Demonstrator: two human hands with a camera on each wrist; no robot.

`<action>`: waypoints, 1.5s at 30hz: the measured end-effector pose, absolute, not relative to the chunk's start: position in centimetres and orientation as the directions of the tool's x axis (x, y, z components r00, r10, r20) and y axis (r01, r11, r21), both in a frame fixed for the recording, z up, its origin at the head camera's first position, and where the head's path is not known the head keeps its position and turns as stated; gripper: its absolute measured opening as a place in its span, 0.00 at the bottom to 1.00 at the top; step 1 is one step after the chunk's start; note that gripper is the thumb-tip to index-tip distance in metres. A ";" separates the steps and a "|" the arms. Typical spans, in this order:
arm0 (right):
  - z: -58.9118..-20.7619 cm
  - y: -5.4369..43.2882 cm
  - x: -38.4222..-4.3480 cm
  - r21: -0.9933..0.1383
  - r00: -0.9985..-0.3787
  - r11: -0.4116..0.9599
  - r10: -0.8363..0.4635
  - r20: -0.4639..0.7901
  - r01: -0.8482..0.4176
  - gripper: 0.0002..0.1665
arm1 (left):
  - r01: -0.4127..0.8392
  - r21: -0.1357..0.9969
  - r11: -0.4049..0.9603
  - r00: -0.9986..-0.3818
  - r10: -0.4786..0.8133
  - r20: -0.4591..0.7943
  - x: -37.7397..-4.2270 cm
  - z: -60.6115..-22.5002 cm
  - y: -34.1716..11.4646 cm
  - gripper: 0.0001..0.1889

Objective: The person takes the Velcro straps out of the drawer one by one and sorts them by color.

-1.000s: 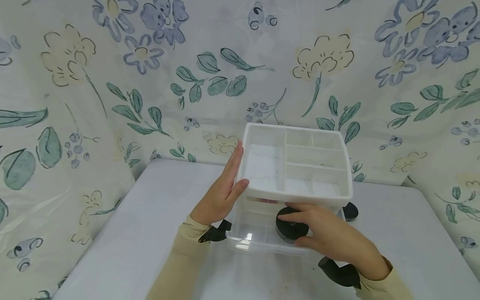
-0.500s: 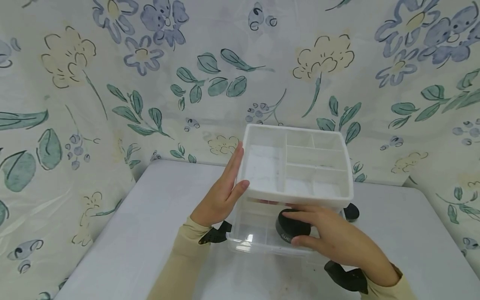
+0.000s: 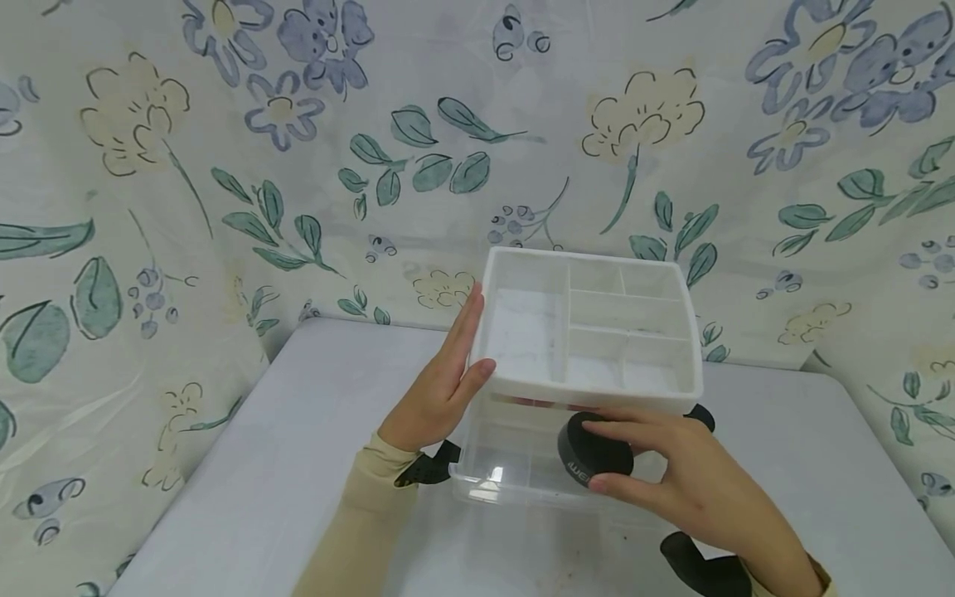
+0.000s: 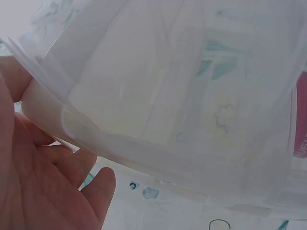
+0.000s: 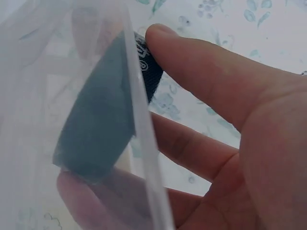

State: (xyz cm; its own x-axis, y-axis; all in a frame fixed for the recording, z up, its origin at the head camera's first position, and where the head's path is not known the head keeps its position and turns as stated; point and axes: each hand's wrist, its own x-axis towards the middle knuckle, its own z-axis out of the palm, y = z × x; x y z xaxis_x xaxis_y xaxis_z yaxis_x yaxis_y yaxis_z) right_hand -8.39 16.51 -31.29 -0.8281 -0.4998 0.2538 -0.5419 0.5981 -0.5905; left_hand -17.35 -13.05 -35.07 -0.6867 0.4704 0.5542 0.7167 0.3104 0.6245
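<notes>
A white organizer box with a divided top tray (image 3: 522,332) stands on the table. Below it, a clear drawer (image 3: 492,477) is pulled out toward me. My left hand (image 3: 440,381) lies along the organizer's left side with its fingers straight and its thumb at the front corner. In my right hand (image 3: 686,473) is a round, squat black thing (image 3: 593,448) with pale lettering on its side, pinched between thumb and fingers over the drawer. The right wrist view shows the black thing (image 5: 100,105) tilted, partly behind the clear drawer wall (image 5: 144,124).
A small black thing (image 3: 701,416) shows behind the organizer's right side, partly hidden by my right hand. In the left wrist view a red item with lettering (image 4: 301,115) appears at the right edge. Floral sheeting (image 3: 418,215) hangs behind the white table (image 3: 336,390).
My right hand has moved a little to the right, carrying the black thing, which has tipped so its lettered side shows. My left hand and the organizer have stayed in place.
</notes>
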 end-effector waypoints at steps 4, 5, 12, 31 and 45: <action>-31.6 16.9 -7.9 -0.553 -0.832 0.623 -0.454 0.319 -0.552 0.30 | 0.715 0.625 0.312 -0.688 0.470 0.553 -17.4 -35.1 -13.0 0.39; -31.7 17.1 -7.8 -0.547 -0.830 0.625 -0.444 0.338 -0.558 0.30 | 0.716 0.625 0.313 -0.688 0.470 0.553 -17.4 -35.1 -13.0 0.39; -32.1 17.8 -7.2 -0.496 -0.828 0.670 -0.371 0.421 -0.552 0.32 | 0.716 0.624 0.312 -0.687 0.474 0.551 -17.4 -35.1 -13.0 0.39; -32.6 21.0 -6.3 -0.597 -0.860 0.644 -0.206 0.467 -0.479 0.38 | 0.722 0.622 0.304 -0.680 0.475 0.558 -17.4 -35.3 -12.8 0.37; -32.9 23.8 -6.1 -0.632 -0.877 0.645 -0.133 0.462 -0.430 0.39 | 0.739 0.596 0.315 -0.667 0.471 0.578 -17.4 -35.2 -13.1 0.38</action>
